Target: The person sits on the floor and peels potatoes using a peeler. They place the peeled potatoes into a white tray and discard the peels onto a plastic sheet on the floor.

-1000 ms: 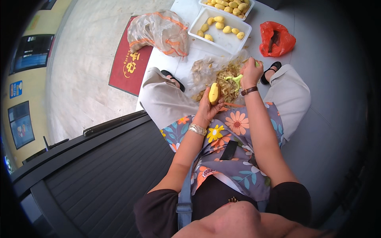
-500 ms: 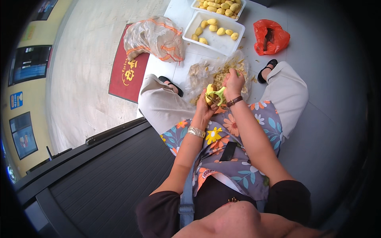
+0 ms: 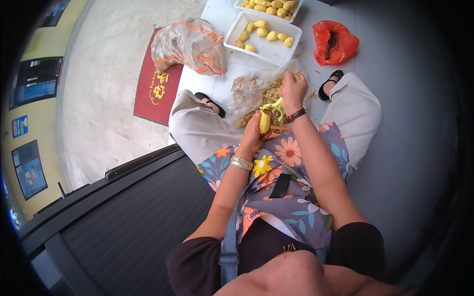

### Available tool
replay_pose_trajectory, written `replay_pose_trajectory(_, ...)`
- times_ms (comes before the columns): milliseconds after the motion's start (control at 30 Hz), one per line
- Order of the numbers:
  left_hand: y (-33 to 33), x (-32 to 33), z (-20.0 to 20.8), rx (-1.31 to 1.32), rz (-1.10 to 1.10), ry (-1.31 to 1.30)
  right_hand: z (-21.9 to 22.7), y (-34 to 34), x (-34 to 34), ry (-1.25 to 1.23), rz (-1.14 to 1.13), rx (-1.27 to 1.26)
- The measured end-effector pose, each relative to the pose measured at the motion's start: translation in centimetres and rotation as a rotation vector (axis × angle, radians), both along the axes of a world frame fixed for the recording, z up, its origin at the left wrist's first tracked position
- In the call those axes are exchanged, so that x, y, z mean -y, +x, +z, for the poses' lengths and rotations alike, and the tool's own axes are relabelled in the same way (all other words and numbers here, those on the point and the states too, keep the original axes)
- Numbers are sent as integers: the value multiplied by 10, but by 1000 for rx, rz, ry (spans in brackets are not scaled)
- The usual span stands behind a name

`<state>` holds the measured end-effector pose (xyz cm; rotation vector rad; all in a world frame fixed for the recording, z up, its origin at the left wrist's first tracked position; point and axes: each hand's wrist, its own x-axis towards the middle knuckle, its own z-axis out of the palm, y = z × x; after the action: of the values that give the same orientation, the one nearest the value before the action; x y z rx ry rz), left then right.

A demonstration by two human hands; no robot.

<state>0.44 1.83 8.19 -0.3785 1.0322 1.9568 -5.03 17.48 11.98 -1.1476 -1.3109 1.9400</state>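
1. From where I'm standing, the left hand [image 3: 253, 134] is pinching a yellow potato [image 3: 265, 122] between thumb and fingers, holding it upright above the lap's edge.
2. The right hand [image 3: 293, 92] is closing its fingers around a green Y-shaped peeler [image 3: 275, 105]; its head is hanging at the potato's upper end, and I can't tell whether the blade is touching.
3. The left thumb is lying close to that head, so a slipping stroke could be nicking it, I'd judge.
4. A wet, freshly bared potato could be sliding out if that pinch is loosening, dropping among the peelings [image 3: 271, 97].
5. Those peelings are heaping on a clear plastic bag [image 3: 241, 89] between the feet.
6. Beyond, a white tub [image 3: 274, 52] is holding scattered potatoes; a farther tub [image 3: 295, 16] is holding many more.
7. A red plastic bag [image 3: 346, 45] is gaping around something dark.
8. An orange-striped translucent sack [image 3: 191, 43] is slumping leftward, its contents unclear.
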Motion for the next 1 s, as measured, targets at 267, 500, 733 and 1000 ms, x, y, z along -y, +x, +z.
replay_pose_trajectory(267,-5,4,7,161,79,156,9,18,-9,-269,-39,-185)
replay_pose_trajectory(500,-6,5,4,331,57,216,25,28,34,-338,73,-193)
replay_pose_trajectory(733,-2,7,6,310,-6,258,-13,2,-36,-104,-206,-156)
replay_pose_trajectory(1000,-2,-1,9,166,26,120,22,12,4,-213,-77,-194)
